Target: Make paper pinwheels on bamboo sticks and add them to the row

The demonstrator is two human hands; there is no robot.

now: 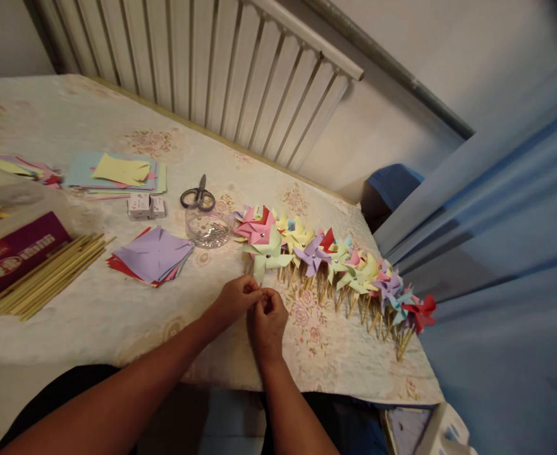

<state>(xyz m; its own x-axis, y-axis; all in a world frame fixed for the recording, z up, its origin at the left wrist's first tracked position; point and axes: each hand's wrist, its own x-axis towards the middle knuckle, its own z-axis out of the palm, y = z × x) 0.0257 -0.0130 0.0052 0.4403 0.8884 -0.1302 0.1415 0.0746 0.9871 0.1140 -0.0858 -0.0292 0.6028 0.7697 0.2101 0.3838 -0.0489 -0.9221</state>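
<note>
Just below a pale green paper pinwheel, my left hand and my right hand meet. Fingertips of both are pinched together on a thin wooden stick, of which only a short bit shows; the rest is hidden by my fingers. It lines up with the pale green pinwheel. To the right, a row of colourful pinwheels lies along the table, among them a purple pinwheel and a red pinwheel at the far end. Their sticks point towards me.
Left of my hands lie a stack of cut paper squares, a clear dish of metal fasteners, scissors, two small boxes and paper sheets. Wooden sticks lie beside a purple box. A blue curtain hangs at right.
</note>
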